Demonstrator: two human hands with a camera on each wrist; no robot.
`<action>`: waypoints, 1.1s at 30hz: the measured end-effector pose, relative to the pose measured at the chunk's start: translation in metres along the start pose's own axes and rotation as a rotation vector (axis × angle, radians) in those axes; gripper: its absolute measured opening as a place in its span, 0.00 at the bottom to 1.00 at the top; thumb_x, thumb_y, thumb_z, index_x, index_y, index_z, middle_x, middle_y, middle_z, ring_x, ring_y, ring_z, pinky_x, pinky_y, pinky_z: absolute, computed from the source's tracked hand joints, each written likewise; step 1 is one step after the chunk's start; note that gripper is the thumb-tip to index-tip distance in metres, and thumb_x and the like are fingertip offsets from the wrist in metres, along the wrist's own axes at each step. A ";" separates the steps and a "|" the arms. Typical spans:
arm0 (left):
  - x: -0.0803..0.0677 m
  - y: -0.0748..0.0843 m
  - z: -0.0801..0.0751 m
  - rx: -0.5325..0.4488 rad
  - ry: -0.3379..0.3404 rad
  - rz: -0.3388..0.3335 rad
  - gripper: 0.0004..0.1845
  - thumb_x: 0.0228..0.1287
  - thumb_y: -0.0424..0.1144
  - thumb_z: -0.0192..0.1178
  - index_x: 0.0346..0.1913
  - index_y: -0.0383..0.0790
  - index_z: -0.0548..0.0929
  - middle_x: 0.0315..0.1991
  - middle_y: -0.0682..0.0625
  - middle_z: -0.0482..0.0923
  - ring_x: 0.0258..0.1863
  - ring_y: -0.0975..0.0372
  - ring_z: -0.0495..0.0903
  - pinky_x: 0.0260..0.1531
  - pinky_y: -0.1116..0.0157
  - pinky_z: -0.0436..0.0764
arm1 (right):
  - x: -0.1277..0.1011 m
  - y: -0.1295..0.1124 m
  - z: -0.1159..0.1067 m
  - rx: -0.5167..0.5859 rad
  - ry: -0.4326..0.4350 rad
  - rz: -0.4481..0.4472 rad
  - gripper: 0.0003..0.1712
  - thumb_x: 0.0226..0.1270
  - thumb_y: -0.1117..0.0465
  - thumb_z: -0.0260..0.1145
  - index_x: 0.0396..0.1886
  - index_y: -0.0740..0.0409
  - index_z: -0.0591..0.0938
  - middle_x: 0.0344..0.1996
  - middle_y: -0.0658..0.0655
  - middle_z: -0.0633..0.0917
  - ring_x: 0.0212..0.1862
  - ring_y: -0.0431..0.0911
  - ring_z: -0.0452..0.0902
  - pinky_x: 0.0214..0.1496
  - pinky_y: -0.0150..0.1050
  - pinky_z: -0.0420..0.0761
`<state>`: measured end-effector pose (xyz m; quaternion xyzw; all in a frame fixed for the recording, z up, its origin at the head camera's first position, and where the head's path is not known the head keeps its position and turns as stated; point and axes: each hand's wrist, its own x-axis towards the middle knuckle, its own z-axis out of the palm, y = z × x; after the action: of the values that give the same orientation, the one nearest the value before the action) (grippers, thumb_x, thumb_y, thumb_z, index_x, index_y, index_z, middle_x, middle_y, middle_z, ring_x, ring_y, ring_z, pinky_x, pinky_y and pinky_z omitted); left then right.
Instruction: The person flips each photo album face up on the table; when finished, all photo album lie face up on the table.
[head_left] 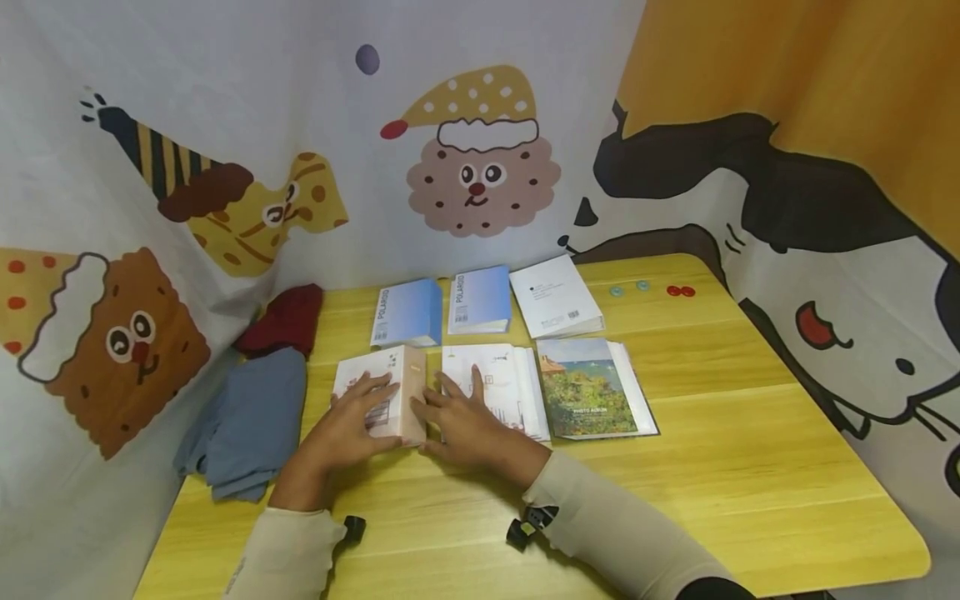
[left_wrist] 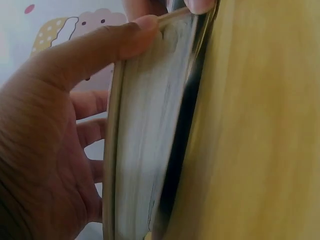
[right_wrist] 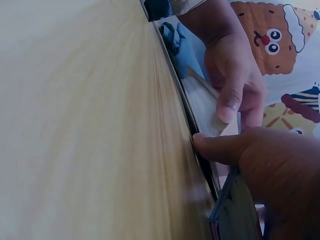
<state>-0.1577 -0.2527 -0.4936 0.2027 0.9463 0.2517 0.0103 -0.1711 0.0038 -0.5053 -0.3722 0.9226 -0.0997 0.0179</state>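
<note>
Cream sleeves, black wrist mounts, bare hands

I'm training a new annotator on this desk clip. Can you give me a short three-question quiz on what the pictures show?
1. True or false: the left hand rests on the pale pink album.
2. Which album lies nearest the table's right edge in the front row? A) the landscape-cover album B) the white open album
3. Fill in: the word printed on the two blue albums at the back is ____.

Key: 1 true; 2 A; 3 POLAROID. The right hand lies across the white open album, thumb at the pink album's edge.
</note>
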 end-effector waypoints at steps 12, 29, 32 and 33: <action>-0.004 -0.004 -0.010 -0.061 0.094 0.079 0.41 0.62 0.46 0.81 0.76 0.36 0.79 0.78 0.35 0.75 0.78 0.30 0.69 0.70 0.31 0.76 | 0.001 -0.004 -0.004 0.102 0.098 0.016 0.41 0.81 0.32 0.61 0.87 0.37 0.66 0.78 0.51 0.79 0.88 0.59 0.60 0.81 0.86 0.43; -0.008 0.002 -0.011 -0.208 0.204 0.218 0.45 0.68 0.34 0.76 0.84 0.36 0.66 0.80 0.31 0.64 0.77 0.34 0.70 0.64 0.30 0.79 | -0.001 -0.001 -0.020 0.417 0.248 -0.083 0.37 0.84 0.45 0.65 0.86 0.42 0.68 0.82 0.59 0.71 0.88 0.57 0.60 0.83 0.82 0.47; -0.008 0.005 -0.012 -0.294 0.204 0.225 0.44 0.70 0.30 0.73 0.85 0.36 0.64 0.83 0.28 0.60 0.78 0.30 0.67 0.61 0.28 0.81 | 0.000 -0.001 -0.023 0.455 0.257 -0.109 0.37 0.84 0.48 0.66 0.87 0.43 0.68 0.83 0.59 0.70 0.86 0.54 0.65 0.85 0.78 0.52; -0.008 0.006 -0.012 -0.326 0.207 0.225 0.44 0.71 0.28 0.72 0.85 0.36 0.64 0.84 0.29 0.59 0.79 0.31 0.66 0.61 0.29 0.81 | 0.001 -0.001 -0.024 0.464 0.262 -0.123 0.37 0.84 0.49 0.66 0.87 0.44 0.67 0.83 0.58 0.70 0.85 0.54 0.66 0.85 0.75 0.55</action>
<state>-0.1494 -0.2569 -0.4808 0.2760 0.8605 0.4203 -0.0823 -0.1736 0.0071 -0.4821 -0.3975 0.8451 -0.3566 -0.0230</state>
